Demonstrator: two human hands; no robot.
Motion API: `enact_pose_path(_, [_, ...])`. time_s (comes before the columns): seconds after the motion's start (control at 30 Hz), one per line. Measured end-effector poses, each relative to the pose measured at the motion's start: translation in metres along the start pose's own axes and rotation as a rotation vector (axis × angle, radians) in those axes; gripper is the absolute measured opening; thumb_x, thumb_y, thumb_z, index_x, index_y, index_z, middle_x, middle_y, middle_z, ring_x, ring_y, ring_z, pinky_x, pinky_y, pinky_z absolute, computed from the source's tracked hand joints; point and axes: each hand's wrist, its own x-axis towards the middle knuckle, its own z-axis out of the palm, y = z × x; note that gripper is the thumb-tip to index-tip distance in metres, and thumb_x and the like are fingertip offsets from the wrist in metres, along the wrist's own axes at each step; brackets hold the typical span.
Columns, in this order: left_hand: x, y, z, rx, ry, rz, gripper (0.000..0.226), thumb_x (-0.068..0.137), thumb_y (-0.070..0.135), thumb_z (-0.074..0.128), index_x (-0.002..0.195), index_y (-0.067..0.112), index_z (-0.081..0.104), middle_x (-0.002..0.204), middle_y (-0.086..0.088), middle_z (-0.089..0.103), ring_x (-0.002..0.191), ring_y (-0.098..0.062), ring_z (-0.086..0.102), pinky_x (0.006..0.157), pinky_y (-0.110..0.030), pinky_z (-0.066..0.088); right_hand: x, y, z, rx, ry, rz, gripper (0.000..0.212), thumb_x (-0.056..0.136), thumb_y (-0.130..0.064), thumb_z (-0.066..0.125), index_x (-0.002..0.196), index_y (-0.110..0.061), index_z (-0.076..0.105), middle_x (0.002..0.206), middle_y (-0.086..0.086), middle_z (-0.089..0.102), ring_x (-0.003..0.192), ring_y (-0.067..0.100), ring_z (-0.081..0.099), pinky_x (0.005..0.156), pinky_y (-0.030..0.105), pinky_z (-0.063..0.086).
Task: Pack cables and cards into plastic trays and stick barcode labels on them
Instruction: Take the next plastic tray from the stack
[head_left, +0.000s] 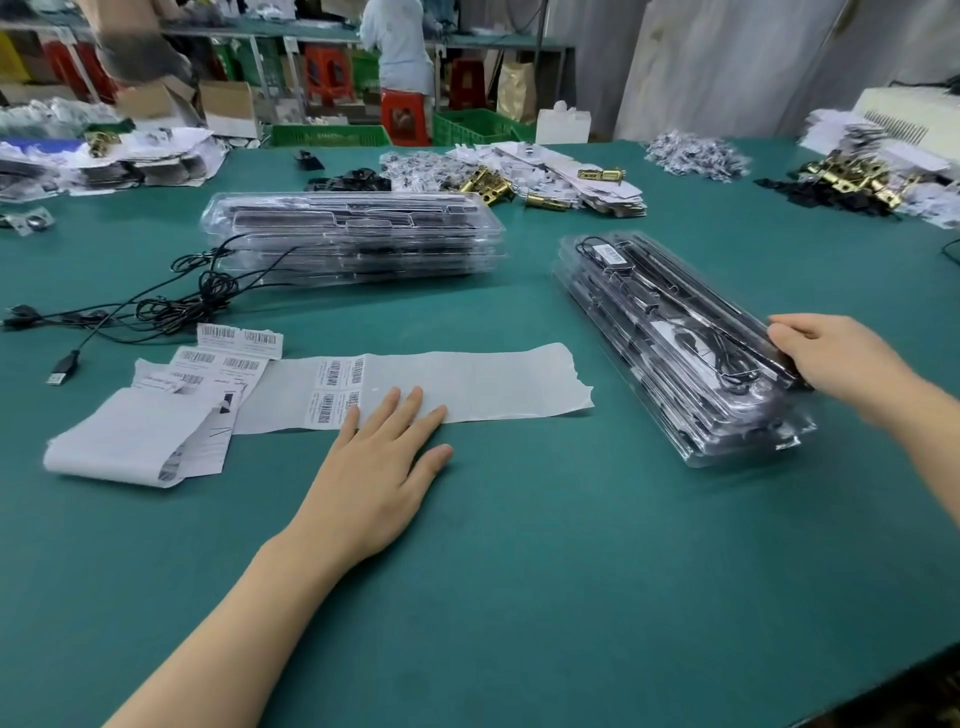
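Note:
A long white label backing strip (467, 382) lies across the green table, with a few barcode labels (336, 392) left near its left end. My left hand (387, 467) lies flat with its fingers straight, the fingertips pressing the strip's near edge. On the right stands a stack of clear plastic trays (670, 332) packed with black cables, a barcode label (608, 254) stuck on its far end. My right hand (826, 358) grips the right edge of the top tray. A second tray stack (353, 236) stands at the middle back.
Loose black USB cables (171, 306) trail left of the back stack. More label sheets and curled backing paper (145, 431) lie at left. Brass hardware and paper piles (519, 176) line the far edge. A person (397, 49) stands at shelves behind the table.

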Motion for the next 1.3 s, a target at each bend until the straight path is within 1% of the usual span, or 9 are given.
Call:
enact_pose_path(0.2, [0.000,-0.001,0.001,-0.007,0.000,0.003,0.063,0.102,0.059,0.014,0.162,0.041,0.018,0.171,0.015,0.001,0.158,-0.006,-0.008,0.128,-0.037,-0.007,0.000,-0.001,0.004,-0.091,-0.018,-0.019,0.040,0.107,-0.035,0.044,0.141,-0.022,0.061,0.151,0.002,0.054,0.139,0.031,0.046,0.111,0.043,0.036])
enact_pose_path(0.33, [0.000,-0.001,0.002,-0.012,0.002,0.007,0.063,0.102,0.059,0.014,0.162,0.040,0.020,0.172,0.014,0.003,0.158,-0.007,-0.007,0.128,-0.038,-0.006,-0.003,-0.007,0.005,-0.124,0.014,0.004,0.037,0.107,-0.029,0.041,0.130,-0.011,0.065,0.139,0.020,0.059,0.125,0.039,0.052,0.097,0.043,0.041])
enact_pose_path(0.4, [0.001,0.000,0.002,-0.015,0.005,0.011,0.062,0.103,0.058,0.016,0.162,0.040,0.020,0.172,0.013,0.003,0.158,-0.008,-0.006,0.129,-0.038,-0.005,-0.010,-0.015,0.006,-0.209,0.103,0.016,0.041,0.106,-0.036,0.043,0.138,-0.017,0.059,0.143,0.023,0.049,0.132,0.041,0.046,0.107,0.051,0.037])
enact_pose_path(0.57, [0.001,0.001,0.001,-0.021,0.015,0.008,0.061,0.104,0.058,0.017,0.161,0.040,0.022,0.172,0.013,0.006,0.158,-0.008,-0.004,0.128,-0.037,-0.004,-0.051,-0.070,0.034,-0.104,0.492,-0.435,0.031,0.099,-0.031,0.053,0.119,-0.011,0.065,0.120,0.021,0.054,0.116,0.040,0.049,0.097,0.053,0.040])
enact_pose_path(0.73, [0.006,0.004,-0.010,-0.296,0.098,-0.021,0.051,0.106,0.050,0.041,0.154,0.034,0.042,0.169,0.010,0.022,0.156,-0.007,0.015,0.127,-0.036,0.014,-0.113,-0.151,0.127,0.088,0.062,-0.653,0.036,0.104,-0.028,0.052,0.135,-0.011,0.061,0.139,0.008,0.050,0.132,0.025,0.045,0.110,0.037,0.035])
enact_pose_path(0.87, [0.031,-0.015,-0.045,-0.482,0.320,-0.098,0.035,0.103,0.037,0.057,0.136,0.024,0.061,0.142,0.012,0.054,0.137,-0.001,0.041,0.104,-0.011,0.027,-0.126,-0.183,0.193,-0.055,-0.242,-0.601,0.054,0.109,-0.047,0.032,0.160,-0.029,0.030,0.170,0.009,0.015,0.158,0.022,0.005,0.127,0.044,0.006])
enact_pose_path(1.07, [0.092,-0.092,-0.115,-0.450,0.668,-0.363,0.028,0.098,0.031,0.060,0.120,0.017,0.069,0.120,-0.003,0.068,0.110,-0.014,0.062,0.100,-0.032,0.049,-0.111,-0.188,0.225,-0.207,-0.310,-0.623,0.055,0.106,-0.058,0.023,0.159,-0.044,0.026,0.172,0.004,0.006,0.159,0.019,-0.004,0.126,0.051,-0.006])
enact_pose_path(1.17, [0.124,-0.123,-0.135,-0.382,0.770,-0.601,0.045,0.093,0.040,0.059,0.131,0.016,0.058,0.141,-0.010,0.048,0.130,-0.026,0.044,0.110,-0.037,0.038,-0.107,-0.190,0.232,-0.232,-0.252,-0.619,0.054,0.106,-0.057,0.024,0.158,-0.043,0.027,0.172,0.005,0.010,0.159,0.021,-0.003,0.127,0.051,-0.004])
enact_pose_path(1.3, [0.151,-0.145,-0.152,-0.399,0.636,-0.866,0.085,0.091,0.065,0.053,0.153,0.011,0.033,0.159,-0.013,0.031,0.147,-0.032,0.027,0.115,-0.043,0.027,-0.114,-0.189,0.227,-0.155,-0.105,-0.671,0.047,0.107,-0.049,0.036,0.152,-0.038,0.044,0.168,0.010,0.025,0.158,0.025,0.003,0.126,0.054,0.001])
